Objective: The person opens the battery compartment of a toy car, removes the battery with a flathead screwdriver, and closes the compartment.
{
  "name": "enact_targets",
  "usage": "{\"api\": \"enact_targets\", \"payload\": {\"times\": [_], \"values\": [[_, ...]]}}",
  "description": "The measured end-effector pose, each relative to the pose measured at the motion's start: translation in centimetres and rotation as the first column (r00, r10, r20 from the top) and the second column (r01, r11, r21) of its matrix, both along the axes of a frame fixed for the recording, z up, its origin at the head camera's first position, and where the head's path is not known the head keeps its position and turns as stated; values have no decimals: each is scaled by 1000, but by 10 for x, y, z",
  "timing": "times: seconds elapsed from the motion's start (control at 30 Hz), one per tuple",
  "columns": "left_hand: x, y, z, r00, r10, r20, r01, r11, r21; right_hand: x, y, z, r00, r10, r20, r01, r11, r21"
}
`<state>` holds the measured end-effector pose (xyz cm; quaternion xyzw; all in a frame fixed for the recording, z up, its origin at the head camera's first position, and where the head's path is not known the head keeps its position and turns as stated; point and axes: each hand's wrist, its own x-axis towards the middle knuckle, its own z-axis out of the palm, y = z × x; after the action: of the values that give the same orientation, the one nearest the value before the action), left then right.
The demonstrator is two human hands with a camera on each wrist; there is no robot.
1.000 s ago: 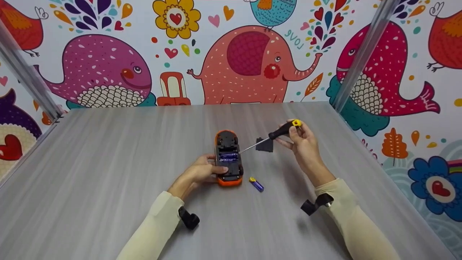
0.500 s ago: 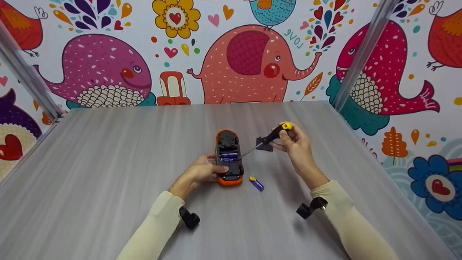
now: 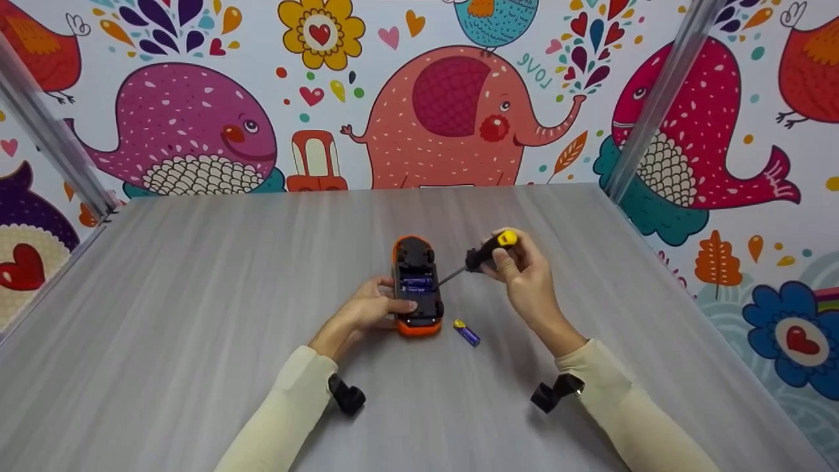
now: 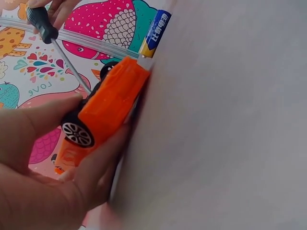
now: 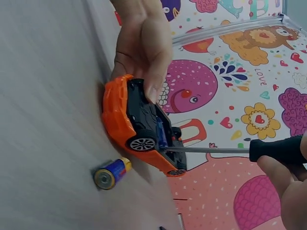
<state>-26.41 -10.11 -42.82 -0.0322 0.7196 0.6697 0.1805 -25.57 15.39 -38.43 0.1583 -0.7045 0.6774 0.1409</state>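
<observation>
An orange toy car (image 3: 417, 286) lies upside down on the grey table (image 3: 196, 295), black underside up, with a purple battery (image 3: 417, 284) seated in its open bay. My left hand (image 3: 370, 309) grips the car's near end (image 4: 103, 112), thumb on the underside (image 5: 144, 72). My right hand (image 3: 521, 272) holds a black screwdriver with a yellow cap (image 3: 488, 250); its metal shaft (image 5: 206, 150) reaches into the battery bay. A loose purple and yellow battery (image 3: 466, 332) lies on the table just right of the car (image 5: 111, 173).
A dark cover piece lies behind the screwdriver handle, mostly hidden by it. Metal posts (image 3: 655, 98) stand at the table's far corners against a wall with cartoon animals. Bare table stretches to the left and the front.
My right hand has moved left and down toward the car, bringing the screwdriver tip from beside the car into the battery bay. My left hand and the car have stayed put.
</observation>
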Motion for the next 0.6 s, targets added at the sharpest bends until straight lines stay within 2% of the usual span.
{"api": "enact_targets", "payload": {"times": [0.17, 0.37, 0.5, 0.6], "values": [[1, 1, -1, 1000, 2, 0, -2, 1000, 19, -8, 6, -7, 995, -50, 85, 59, 993, -103], [0, 1, -1, 1000, 12, 3, -12, 1000, 22, -21, 19, -19, 975, -19, 223, 69, 974, -218], [0, -1, 0, 1000, 17, 11, -17, 999, 27, -31, 28, -33, 941, 44, 335, 84, 929, -359], [0, -1, 0, 1000, 13, 15, -14, 1000, 25, -38, 34, -42, 919, 90, 385, 95, 895, -436]]}}
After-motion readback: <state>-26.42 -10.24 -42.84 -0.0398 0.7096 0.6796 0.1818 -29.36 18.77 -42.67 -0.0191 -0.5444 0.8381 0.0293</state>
